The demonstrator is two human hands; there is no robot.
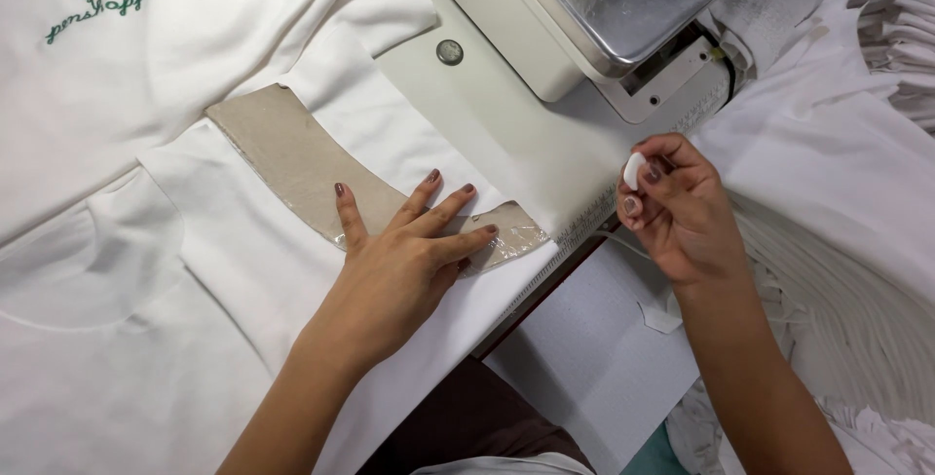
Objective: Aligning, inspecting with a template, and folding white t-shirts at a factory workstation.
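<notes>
A pale cream table [487,95] fills the middle of the scene, with a round metal button set into it. At the far edge stands a sewing machine [584,7] with a cream body and a shiny steel plate that catches soft, even light. Stacks of folded white cloth pieces [901,37] rise at the far right, and more fan out along the right side. At the near edge a dark gap opens below the table, with a glimpse of teal
</notes>
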